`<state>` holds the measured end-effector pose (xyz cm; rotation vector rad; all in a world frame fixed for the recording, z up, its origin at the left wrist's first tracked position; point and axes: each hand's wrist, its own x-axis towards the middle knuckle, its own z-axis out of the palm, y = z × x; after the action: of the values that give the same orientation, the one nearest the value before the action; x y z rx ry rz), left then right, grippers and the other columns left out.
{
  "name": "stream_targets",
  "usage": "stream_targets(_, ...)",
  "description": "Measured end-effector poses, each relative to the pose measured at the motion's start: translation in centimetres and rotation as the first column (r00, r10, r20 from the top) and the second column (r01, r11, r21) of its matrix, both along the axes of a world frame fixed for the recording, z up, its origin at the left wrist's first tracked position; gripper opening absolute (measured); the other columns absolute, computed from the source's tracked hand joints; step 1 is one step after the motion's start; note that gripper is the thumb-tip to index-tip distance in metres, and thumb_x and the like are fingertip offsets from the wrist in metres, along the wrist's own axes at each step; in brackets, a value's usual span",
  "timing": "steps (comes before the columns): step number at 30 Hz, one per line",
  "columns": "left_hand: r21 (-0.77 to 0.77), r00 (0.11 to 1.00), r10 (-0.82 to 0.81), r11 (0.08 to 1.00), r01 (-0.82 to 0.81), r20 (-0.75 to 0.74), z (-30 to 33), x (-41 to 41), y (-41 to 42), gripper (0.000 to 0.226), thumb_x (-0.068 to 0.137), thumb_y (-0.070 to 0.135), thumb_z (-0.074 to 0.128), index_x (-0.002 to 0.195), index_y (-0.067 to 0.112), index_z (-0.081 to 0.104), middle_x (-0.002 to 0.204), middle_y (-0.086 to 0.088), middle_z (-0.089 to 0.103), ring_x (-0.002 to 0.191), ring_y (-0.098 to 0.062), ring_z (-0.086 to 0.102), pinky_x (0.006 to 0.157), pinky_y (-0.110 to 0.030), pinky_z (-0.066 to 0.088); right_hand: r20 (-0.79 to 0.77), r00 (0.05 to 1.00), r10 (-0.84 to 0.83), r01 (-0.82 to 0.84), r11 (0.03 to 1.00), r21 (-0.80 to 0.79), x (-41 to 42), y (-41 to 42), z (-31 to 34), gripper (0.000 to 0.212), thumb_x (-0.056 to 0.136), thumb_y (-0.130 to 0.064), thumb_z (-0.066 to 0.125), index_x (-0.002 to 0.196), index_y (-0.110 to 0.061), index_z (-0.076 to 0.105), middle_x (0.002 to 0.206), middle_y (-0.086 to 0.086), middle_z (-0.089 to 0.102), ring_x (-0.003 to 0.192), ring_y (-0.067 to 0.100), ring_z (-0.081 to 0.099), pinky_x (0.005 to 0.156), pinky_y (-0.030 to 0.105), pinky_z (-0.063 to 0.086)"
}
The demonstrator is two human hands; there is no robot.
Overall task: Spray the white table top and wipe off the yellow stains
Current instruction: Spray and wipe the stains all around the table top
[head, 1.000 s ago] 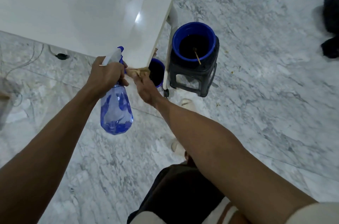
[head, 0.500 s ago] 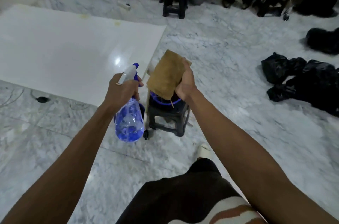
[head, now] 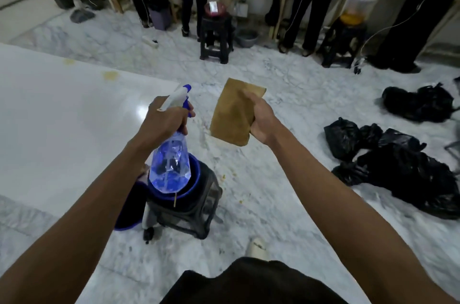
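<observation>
The spray bottle (head: 171, 154) is gripped by the left hand (head: 165, 120); the brown cloth (head: 235, 114) is pinched by the right hand (head: 261, 118). Yellow stains (head: 110, 75) are noted on the white table top (head: 62, 117).

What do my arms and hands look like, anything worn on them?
Both arms are bare as far as the view shows, with no sleeves in sight. The left hand and right hand have no gloves. No watch, band, or ring shows.

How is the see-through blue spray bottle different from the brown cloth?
The clear blue plastic spray bottle is hard, shiny and hangs nozzle-up in the left hand. The brown cloth is soft, dull, flat and folded, pinched by the right hand. Both are held above the floor.
</observation>
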<state>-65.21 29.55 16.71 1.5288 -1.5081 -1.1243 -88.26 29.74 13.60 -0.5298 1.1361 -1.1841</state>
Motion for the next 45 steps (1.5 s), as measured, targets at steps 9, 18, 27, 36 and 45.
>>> stream_targets(9, 0.086, 0.998, 0.007, 0.996, -0.001, -0.068, -0.1, -12.9, -7.7, 0.022, 0.069, 0.006, 0.051, 0.082, 0.001, 0.068, 0.091, -0.015, 0.076, 0.04, -0.013, 0.057, 0.06, -0.035, 0.058, -0.145, 0.986, 0.079, -0.083, 0.996, -0.021, -12.7, -7.1, 1.4, 0.024, 0.1, -0.03, 0.054, 0.112, -0.015, 0.068, 0.105, 0.004, 0.076, 0.102, 0.023, 0.071, 0.09, 0.04, 0.056)
stream_targets(18, 0.216, 0.996, 0.056, 0.975, -0.041, -0.065, -3.8, -16.9, -18.0, 0.031, 0.056, 0.006, 0.05, 0.08, 0.003, 0.069, 0.096, -0.018, 0.077, 0.073, -0.022, 0.072, 0.051, -0.029, 0.054, -0.135, 0.987, 0.087, -0.081, 0.996, 0.049, -16.6, -17.1, -2.1, 0.026, 0.1, -0.029, 0.055, 0.114, -0.012, 0.068, 0.108, 0.008, 0.075, 0.101, 0.025, 0.071, 0.092, 0.042, 0.056)
stream_targets(27, 0.234, 0.986, 0.159, 0.962, -0.141, -0.059, -7.9, -17.0, -34.9, 0.022, 0.081, -0.012, 0.048, 0.091, -0.012, 0.068, 0.098, -0.026, 0.074, 0.042, -0.01, 0.059, 0.06, -0.037, 0.055, -0.154, 0.976, 0.156, -0.132, 0.979, 0.156, -17.2, -38.0, -5.4, 0.025, 0.099, -0.03, 0.058, 0.118, -0.014, 0.064, 0.117, 0.008, 0.071, 0.107, 0.026, 0.067, 0.096, 0.043, 0.054)
stream_targets(36, 0.265, 0.955, 0.295, 0.921, -0.286, 0.004, -7.0, -13.1, -51.0, 0.025, 0.081, -0.012, 0.05, 0.096, -0.009, 0.07, 0.096, -0.019, 0.076, 0.042, -0.014, 0.057, 0.052, -0.028, 0.056, -0.136, 0.926, 0.353, -0.317, 0.92, 0.233, -10.4, -58.1, -5.4, 0.035, 0.097, -0.036, 0.06, 0.125, -0.015, 0.059, 0.126, 0.004, 0.067, 0.113, 0.025, 0.062, 0.106, 0.046, 0.045)
stream_targets(45, 0.245, 0.832, 0.555, 0.804, -0.542, 0.016, -7.4, -5.5, -65.7, 0.023, 0.079, -0.01, 0.051, 0.094, -0.011, 0.069, 0.091, -0.016, 0.075, 0.043, -0.016, 0.056, 0.059, -0.034, 0.051, -0.203, 0.694, 0.69, -0.661, 0.724, 0.198, 1.5, -79.1, -5.8, 0.022, 0.099, -0.035, 0.055, 0.112, -0.019, 0.059, 0.109, -0.004, 0.065, 0.101, 0.018, 0.059, 0.094, 0.041, 0.045)
